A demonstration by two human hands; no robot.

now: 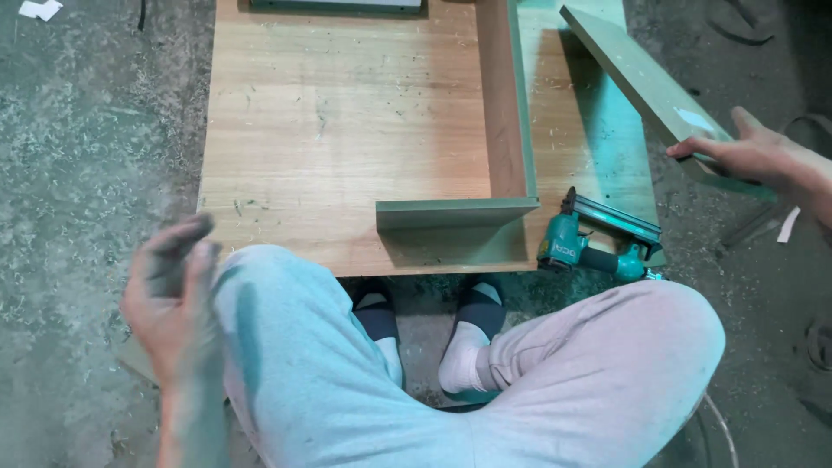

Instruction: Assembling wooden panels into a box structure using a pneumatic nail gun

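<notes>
Squatting on the concrete floor (78,130), the person works over a wood-grain base panel (347,130) that lies flat in front of the knees. Judging by how things lie, the assembly is partly done: a long green-edged side board (504,95) already stands on edge along the panel's right part, and a short cross board (455,212) stands at its near end, meeting it at a corner. At least one piece is yet to be placed, the loose green-edged board (646,82), which sits tilted at the far right, one end raised over the panel's right strip. A teal nail gun (598,243) rests on the panel's near right corner, just beside the corner joint and touched by neither hand. Sawdust and chips are scattered across the panel and floor.

The right hand (750,156) reaches out to the right, palm down, fingers closed over the near end of the loose board. The left hand (169,295) hangs near the left knee, blurred, fingers loosely curled and holding nothing, well apart from the boards.
</notes>
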